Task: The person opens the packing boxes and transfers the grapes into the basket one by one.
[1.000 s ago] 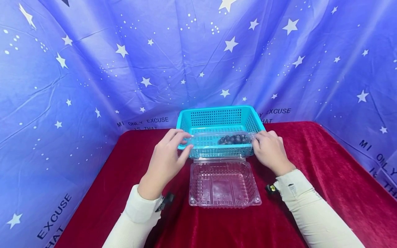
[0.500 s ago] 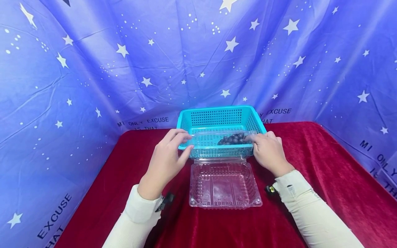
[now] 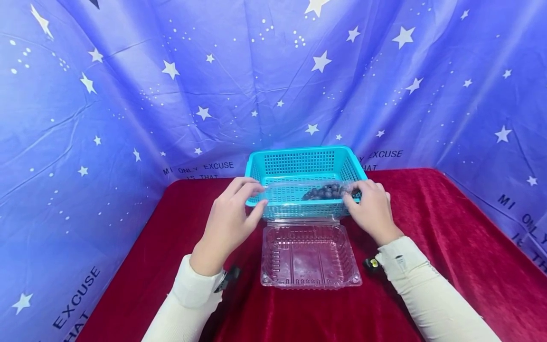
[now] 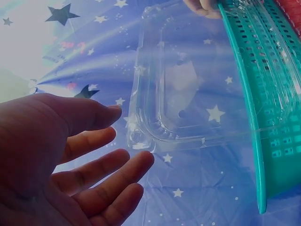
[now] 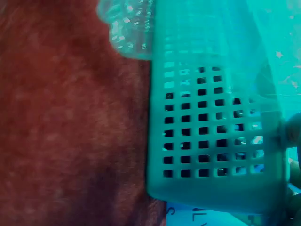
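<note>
A clear plastic clamshell box (image 3: 305, 259) sits unfolded on the red cloth, its raised lid (image 4: 183, 89) standing in front of a turquoise basket (image 3: 299, 154). Dark grapes (image 3: 325, 192) lie in the basket, seen through the lid. My left hand (image 3: 231, 213) is at the lid's left edge; in the left wrist view its loosely bent fingers show a small gap to the lid's corner. At the lid's opposite edge is my right hand (image 3: 372, 206), thumb and index finger apart near the basket's right front corner. Whether it touches the lid is hard to tell.
The dark red velvet cloth (image 3: 149, 266) covers the table. Behind it hangs a blue star-patterned curtain (image 3: 239, 76), close to the basket's far side.
My right hand reaches slightly inward over the lid's right edge, then draws back with thumb and index finger spread apart. The left hand and the box stay in place.
</note>
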`<state>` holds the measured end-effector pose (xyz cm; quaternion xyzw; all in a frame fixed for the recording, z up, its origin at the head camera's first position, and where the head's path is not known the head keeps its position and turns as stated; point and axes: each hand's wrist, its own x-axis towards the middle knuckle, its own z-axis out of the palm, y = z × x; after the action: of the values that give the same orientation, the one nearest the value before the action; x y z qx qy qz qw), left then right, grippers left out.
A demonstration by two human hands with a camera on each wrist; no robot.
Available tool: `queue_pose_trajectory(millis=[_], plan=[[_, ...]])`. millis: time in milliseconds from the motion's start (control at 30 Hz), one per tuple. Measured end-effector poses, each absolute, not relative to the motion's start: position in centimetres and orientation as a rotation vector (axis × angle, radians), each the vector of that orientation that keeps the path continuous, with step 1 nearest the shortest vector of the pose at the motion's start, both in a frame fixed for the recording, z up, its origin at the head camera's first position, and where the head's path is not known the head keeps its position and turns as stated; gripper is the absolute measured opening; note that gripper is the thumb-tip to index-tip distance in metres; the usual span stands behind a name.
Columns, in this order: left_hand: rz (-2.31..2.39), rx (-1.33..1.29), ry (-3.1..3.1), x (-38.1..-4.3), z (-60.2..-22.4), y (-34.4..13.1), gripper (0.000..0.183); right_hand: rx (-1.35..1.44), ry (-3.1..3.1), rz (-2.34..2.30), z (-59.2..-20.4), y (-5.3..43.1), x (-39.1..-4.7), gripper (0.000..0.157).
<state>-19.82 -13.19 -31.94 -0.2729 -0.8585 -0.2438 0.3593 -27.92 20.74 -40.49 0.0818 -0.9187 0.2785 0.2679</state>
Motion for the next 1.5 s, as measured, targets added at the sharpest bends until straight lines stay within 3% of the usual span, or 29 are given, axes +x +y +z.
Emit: queue_pose_trajectory(millis=[100,333,533,1033,1500], plan=[[-0.622,-0.702,-2.217,-19.8,-31.9,-13.1,0.024,0.244,-2.473,0.714,-40.4,20.7,-27.9,0.020],[-0.621,-0.690,-2.222,-19.8,-32.1,-13.3,0.024,0.336,-2.580,0.500,-40.3,20.6,-27.9,0.034],[-0.621,-0.685,-2.240,-19.7,-32.1,-13.3,0.024,0.398,-2.603,0.496,-40.4,20.7,-27.9,0.037],[-0.631,-0.685,-2.236,-19.8,-32.2,-13.2,0.023,0.435,-2.562,0.485,-41.0,20.8,-28.2,0.033],[-0.634,-0.687,-2.237,-19.9,-32.0,-13.3,0.022,0.446,-2.421,0.498,-41.5,21.1,-28.3,0.042]])
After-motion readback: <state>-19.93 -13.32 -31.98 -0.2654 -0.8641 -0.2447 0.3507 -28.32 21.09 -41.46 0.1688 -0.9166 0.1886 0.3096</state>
